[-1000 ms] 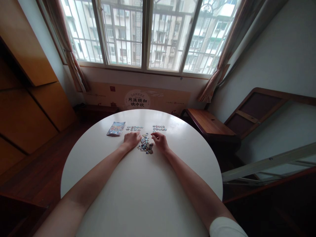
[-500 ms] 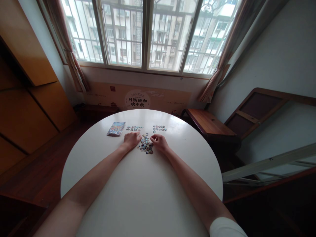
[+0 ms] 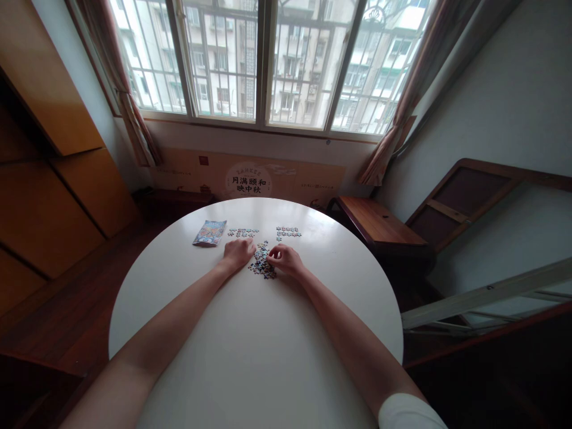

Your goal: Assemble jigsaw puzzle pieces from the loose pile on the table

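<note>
A pile of small jigsaw puzzle pieces (image 3: 263, 266) lies on the white round table (image 3: 250, 351). My right hand (image 3: 286, 258) is at the pile's right side, thumb and forefinger bent together over the pieces; whatever they pinch is too small to make out. At the left of the pile rests my left hand (image 3: 239, 251), its fingers curled in and their tips hidden. Beyond it are rows of laid-out pieces (image 3: 243, 232). More rows of pieces (image 3: 288, 232) lie beyond my right hand. A printed puzzle packet (image 3: 210, 233) lies to the left.
Behind the table, a printed cardboard panel (image 3: 286, 173) leans below the barred window (image 3: 259, 65). A wooden stool (image 3: 379, 220) and a folded wooden frame (image 3: 465, 202) stand at the right. Orange cabinets (image 3: 67, 208) are at the left.
My right hand has shifted slightly left, further over the pile, its thumb and forefinger now among the pieces. My left hand has stayed in place.
</note>
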The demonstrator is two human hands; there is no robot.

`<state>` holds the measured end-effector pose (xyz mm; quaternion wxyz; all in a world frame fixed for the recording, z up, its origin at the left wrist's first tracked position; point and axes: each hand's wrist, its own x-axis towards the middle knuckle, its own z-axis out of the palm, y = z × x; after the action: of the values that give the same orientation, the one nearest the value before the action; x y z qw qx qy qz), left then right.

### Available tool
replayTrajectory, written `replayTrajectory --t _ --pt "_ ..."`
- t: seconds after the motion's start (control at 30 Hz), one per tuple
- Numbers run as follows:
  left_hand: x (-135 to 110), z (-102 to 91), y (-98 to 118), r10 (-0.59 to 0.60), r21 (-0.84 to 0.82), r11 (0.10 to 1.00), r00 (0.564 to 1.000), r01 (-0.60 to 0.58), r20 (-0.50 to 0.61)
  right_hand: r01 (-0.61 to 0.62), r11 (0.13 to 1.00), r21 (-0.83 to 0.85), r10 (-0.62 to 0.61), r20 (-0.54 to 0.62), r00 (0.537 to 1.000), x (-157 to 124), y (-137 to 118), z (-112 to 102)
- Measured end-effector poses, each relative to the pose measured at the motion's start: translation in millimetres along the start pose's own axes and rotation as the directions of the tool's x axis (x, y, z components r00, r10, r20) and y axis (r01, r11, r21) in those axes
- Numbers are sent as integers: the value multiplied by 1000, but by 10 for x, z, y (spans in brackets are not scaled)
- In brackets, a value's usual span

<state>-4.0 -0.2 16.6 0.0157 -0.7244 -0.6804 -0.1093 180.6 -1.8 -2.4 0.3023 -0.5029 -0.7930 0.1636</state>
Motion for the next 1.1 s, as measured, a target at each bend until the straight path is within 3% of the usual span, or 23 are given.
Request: replayTrajectory --t 1.1 --pt "27 69 -32 25 7 1000 999 -25 -23 10 998 59 -10 -8 1000 13 43 -5"
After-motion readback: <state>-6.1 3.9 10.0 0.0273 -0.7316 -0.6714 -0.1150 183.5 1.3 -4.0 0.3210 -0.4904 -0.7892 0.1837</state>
